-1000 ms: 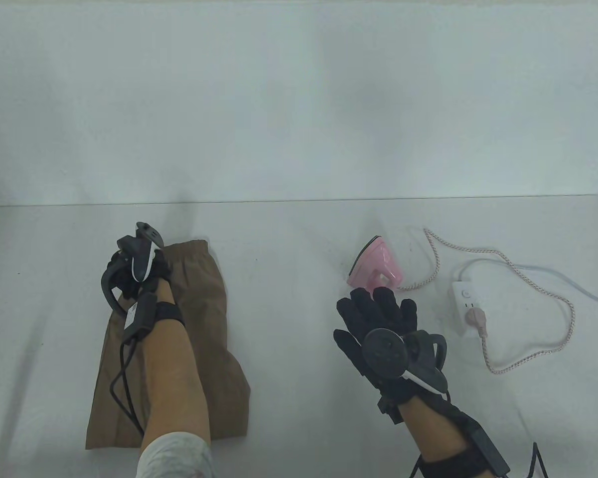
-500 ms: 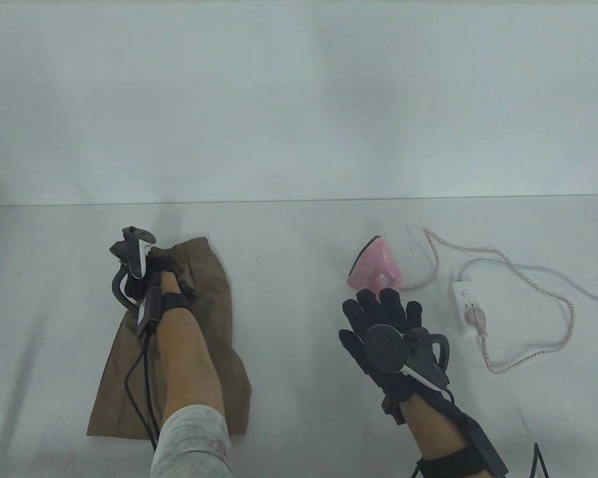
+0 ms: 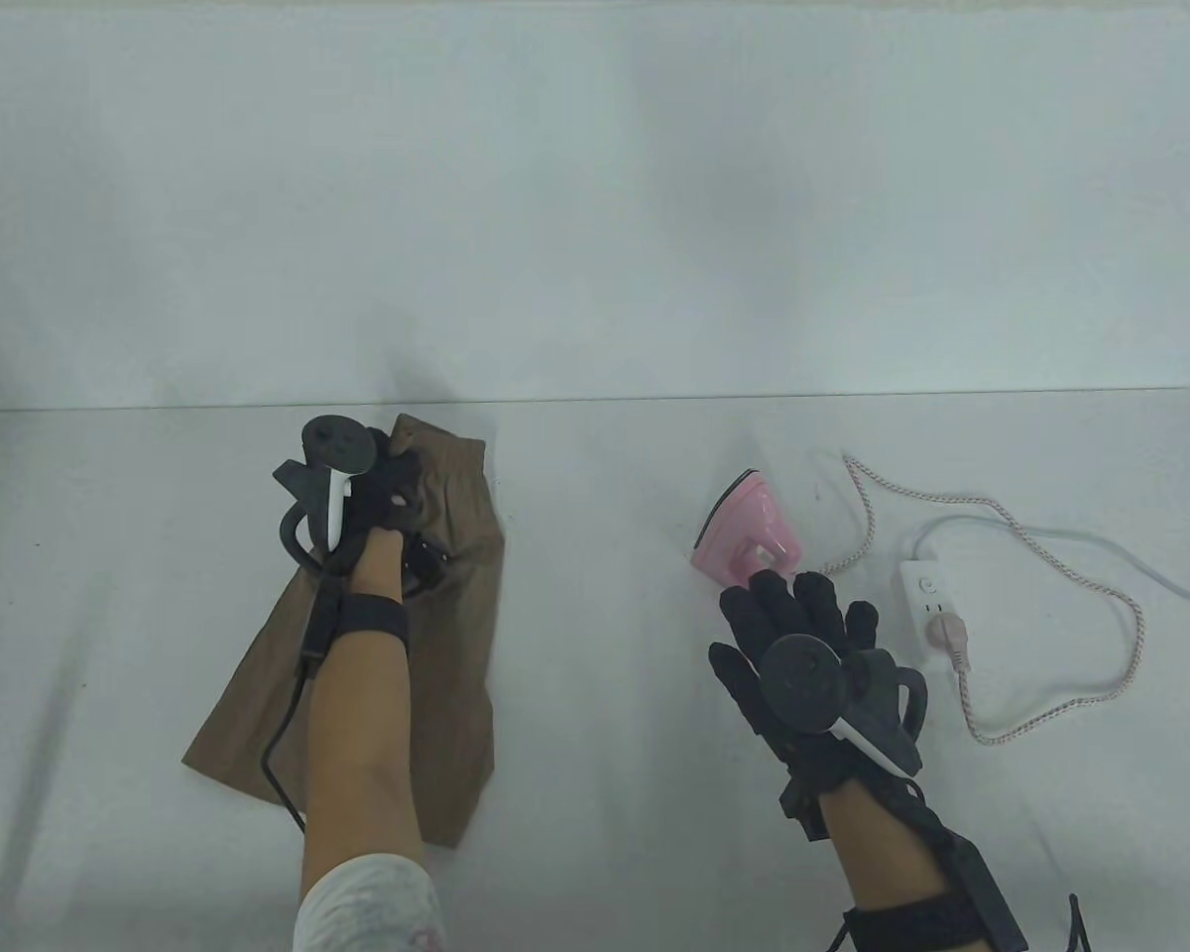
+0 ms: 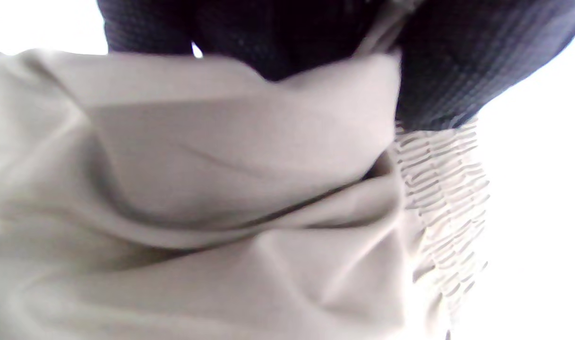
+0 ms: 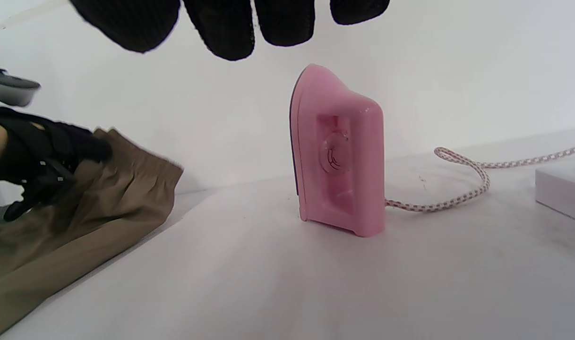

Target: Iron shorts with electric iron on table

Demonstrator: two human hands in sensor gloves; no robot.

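Observation:
Brown shorts (image 3: 456, 635) lie folded on the left of the table, waistband toward the far edge. My left hand (image 3: 397, 486) grips the waistband end and lifts it off the table; the left wrist view shows the cloth (image 4: 221, 189) bunched under my fingers (image 4: 457, 61). A small pink iron (image 3: 749, 531) stands on its heel at the right, also upright in the right wrist view (image 5: 339, 151). My right hand (image 3: 803, 625) hovers open and empty just in front of the iron, fingers spread.
The iron's braided cord (image 3: 1051, 565) loops to the right and is plugged into a white power strip (image 3: 932, 610). A pale wall (image 3: 595, 198) rises behind the table's far edge.
My left hand has closed on the waistband and pulled it up and to the right, skewing the shorts. My right hand has drifted right and slightly nearer me, still open.

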